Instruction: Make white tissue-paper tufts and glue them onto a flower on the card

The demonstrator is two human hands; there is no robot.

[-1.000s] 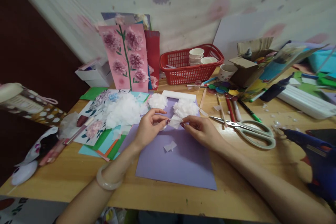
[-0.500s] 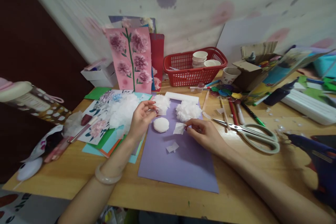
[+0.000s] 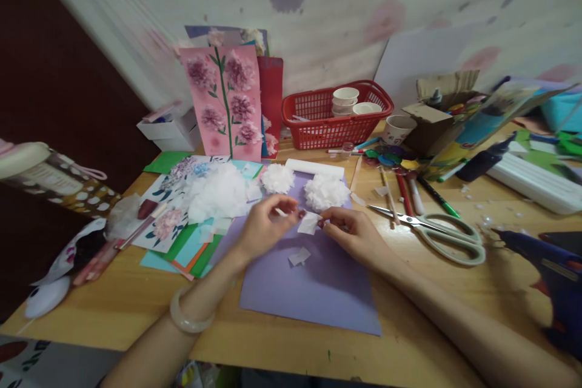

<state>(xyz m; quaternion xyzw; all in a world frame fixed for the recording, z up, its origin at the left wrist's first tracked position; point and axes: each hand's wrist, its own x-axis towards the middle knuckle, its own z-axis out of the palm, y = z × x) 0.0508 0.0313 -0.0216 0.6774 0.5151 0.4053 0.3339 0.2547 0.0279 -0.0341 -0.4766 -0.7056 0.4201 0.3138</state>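
A small white tissue paper square (image 3: 309, 224) hangs between my two hands above the purple sheet (image 3: 309, 300). My right hand (image 3: 357, 235) pinches its right edge. My left hand (image 3: 271, 225) has thumb and fingertips closed at its upper left corner. Behind the left hand, the white round pad is mostly hidden. Below the hands, another tissue piece (image 3: 299, 256) lies on the purple sheet. Two ruffled white paper flowers, a smaller one (image 3: 277, 179) and a larger one (image 3: 326, 191), sit farther back, before a white roll (image 3: 314, 168).
Left of the sheet are a fluffy white tissue pile (image 3: 216, 191) and coloured papers (image 3: 191, 257). To the right lie green-handled scissors (image 3: 448, 236), pens and a blue glue gun (image 3: 541, 267). A red basket (image 3: 318, 132) with cups and a pink flower picture (image 3: 222, 103) stand behind.
My left hand has come down and right, from beside the smaller paper flower to the tissue square. It now covers most of the round pad. My right hand has barely moved.
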